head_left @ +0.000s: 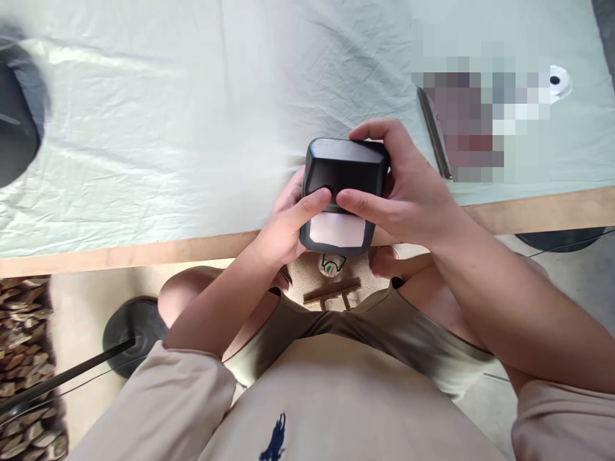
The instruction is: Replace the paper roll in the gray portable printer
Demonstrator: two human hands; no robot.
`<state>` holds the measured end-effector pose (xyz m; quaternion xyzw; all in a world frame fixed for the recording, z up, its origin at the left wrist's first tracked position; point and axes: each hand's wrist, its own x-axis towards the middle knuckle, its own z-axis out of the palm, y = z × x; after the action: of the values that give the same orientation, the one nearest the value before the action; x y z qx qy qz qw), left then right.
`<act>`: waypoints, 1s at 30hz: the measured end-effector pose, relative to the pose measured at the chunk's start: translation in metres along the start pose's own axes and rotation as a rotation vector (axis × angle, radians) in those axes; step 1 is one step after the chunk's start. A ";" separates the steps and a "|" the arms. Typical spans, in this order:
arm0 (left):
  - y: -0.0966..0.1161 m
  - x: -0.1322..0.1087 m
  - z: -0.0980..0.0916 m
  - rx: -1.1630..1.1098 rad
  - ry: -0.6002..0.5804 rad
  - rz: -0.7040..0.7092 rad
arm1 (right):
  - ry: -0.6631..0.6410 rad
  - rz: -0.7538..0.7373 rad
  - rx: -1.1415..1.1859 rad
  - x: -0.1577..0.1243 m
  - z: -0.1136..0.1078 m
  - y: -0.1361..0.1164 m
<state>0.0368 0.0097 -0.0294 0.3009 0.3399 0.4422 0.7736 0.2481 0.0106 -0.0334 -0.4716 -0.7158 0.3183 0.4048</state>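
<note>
Both hands hold a small black box-shaped device [348, 171] with bevelled edges and a pale panel on its lower part, just above the table's front edge. My left hand [287, 221] grips its left side, thumb pressed on the front face and its other fingers mostly hidden behind. Around the right side is my right hand [416, 182]; its thumb lies on the front and its index finger reaches over the top edge. The two thumb tips are close together, partly covering faint lettering. What the device is exactly, I cannot tell.
A pale green cloth [192, 115] covers the table, with a bare wooden front edge [144, 246]. A phone-like slab [435, 131] lies at right beside a pixelated patch and a white round item [562, 84]. A dark object [19, 115] stands far left. A black round base [132, 330] is on the floor.
</note>
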 end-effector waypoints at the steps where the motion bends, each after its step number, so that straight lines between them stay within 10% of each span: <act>1: 0.000 0.001 0.001 -0.014 -0.007 -0.009 | -0.006 -0.001 -0.023 0.000 -0.001 0.001; 15: 0.003 0.009 0.009 -0.010 0.185 -0.030 | -0.121 -0.100 -0.151 0.001 -0.028 -0.022; 24: 0.001 0.007 0.009 0.016 0.037 -0.060 | 0.385 -0.185 -0.250 0.004 -0.028 -0.032; 30: 0.001 0.005 0.005 0.005 0.013 -0.032 | 0.349 -0.248 -0.160 0.006 -0.022 -0.035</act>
<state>0.0419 0.0139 -0.0266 0.2944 0.3507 0.4310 0.7776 0.2519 0.0054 0.0077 -0.4586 -0.7105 0.1220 0.5196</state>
